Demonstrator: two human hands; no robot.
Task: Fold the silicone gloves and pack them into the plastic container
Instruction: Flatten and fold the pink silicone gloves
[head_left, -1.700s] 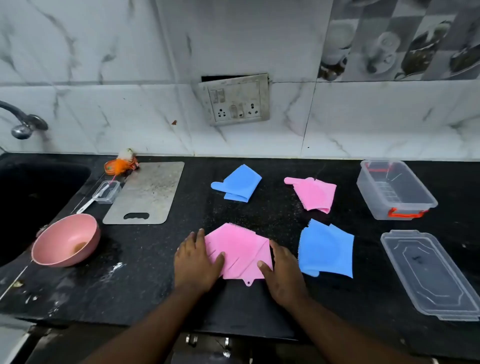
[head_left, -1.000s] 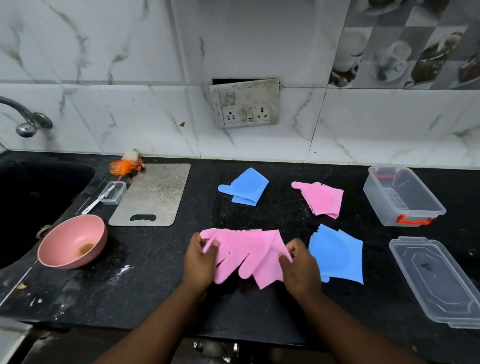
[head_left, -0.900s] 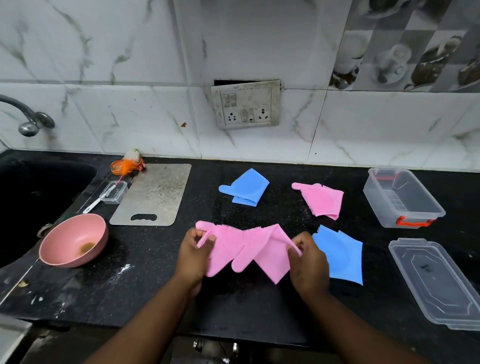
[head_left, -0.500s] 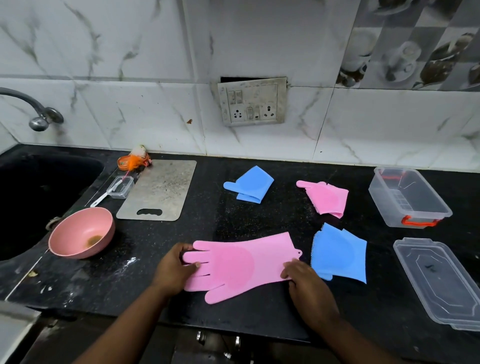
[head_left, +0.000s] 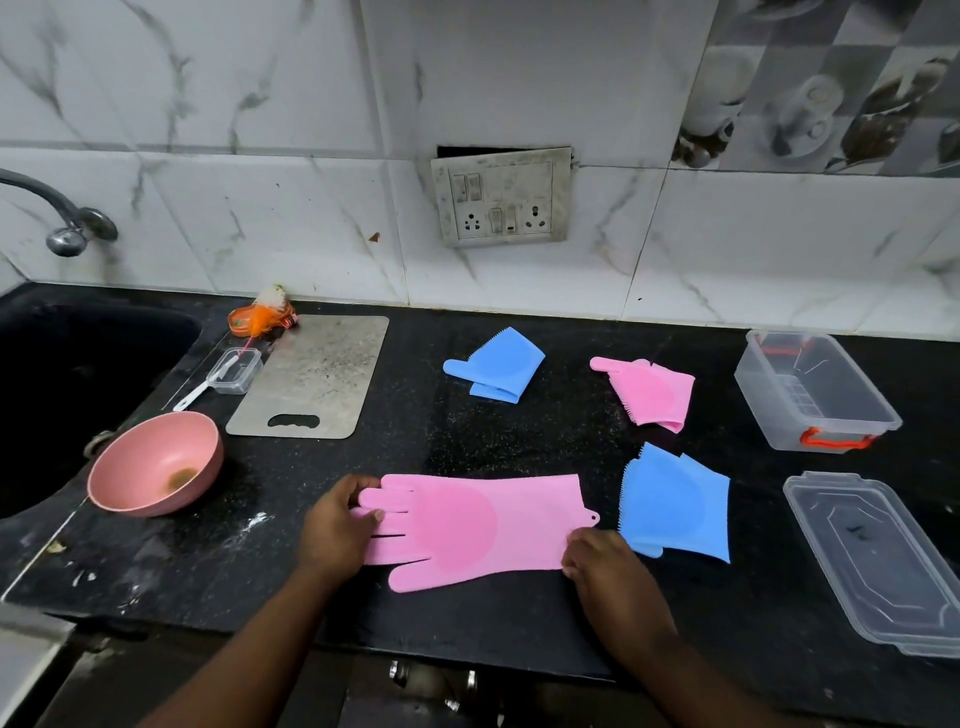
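A pink silicone glove (head_left: 483, 527) lies unfolded and flat on the black counter, fingers pointing left. My left hand (head_left: 337, 530) pinches its fingertips. My right hand (head_left: 605, 569) holds the near corner of its cuff. A folded blue glove (head_left: 675, 501) lies just right of the cuff. Farther back lie another folded blue glove (head_left: 498, 366) and a folded pink glove (head_left: 652, 392). The clear plastic container (head_left: 815, 395) with an orange clasp stands open at the right, and its lid (head_left: 883, 561) lies in front of it.
A pink bowl (head_left: 156, 462) sits near the sink (head_left: 62, 395) at the left. A steel cutting board (head_left: 311, 376), a small clear box (head_left: 235, 370) and an orange scrubber (head_left: 262, 317) lie behind it. The counter's front edge runs under my wrists.
The pink glove was folded under both hands, then lifted and opened out. It now lies spread flat, with my hands at its two ends.
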